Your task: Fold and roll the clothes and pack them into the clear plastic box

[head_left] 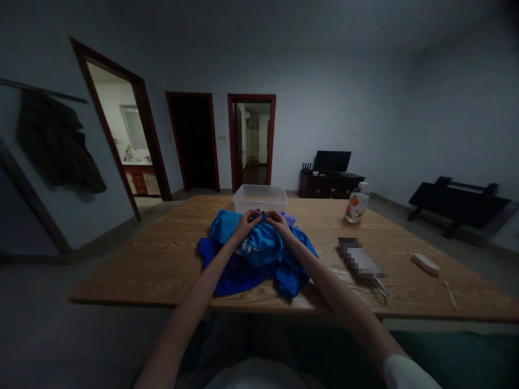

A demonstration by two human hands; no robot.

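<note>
A long wooden table fills the middle of the room, and several things lie on it around the hands. A clear plastic tub stands just beyond the cloth, touching or nearly touching its far edge. To the right, well apart from the hands, stands one bottle with an orange label; nearer the front edge is a flat blurred object, then a small white bar and a thin stick. Nothing lies between the person and the cloth. Against the far wall a dark screen sits on a low cabinet, a black bench stands at the right, and a dark coat hangs on the left wall. Three doorways open in the left and far walls.

The blue cloth is a crumpled heap at the middle of the table near the front edge, bright blue on top, darker blue below, with a bit of purple at its far side (whether it is one garment or several cannot be told).

The left hand and the right hand meet at the top of the heap, fingers curled in and pinching the fabric, fingertips nearly touching.
</note>
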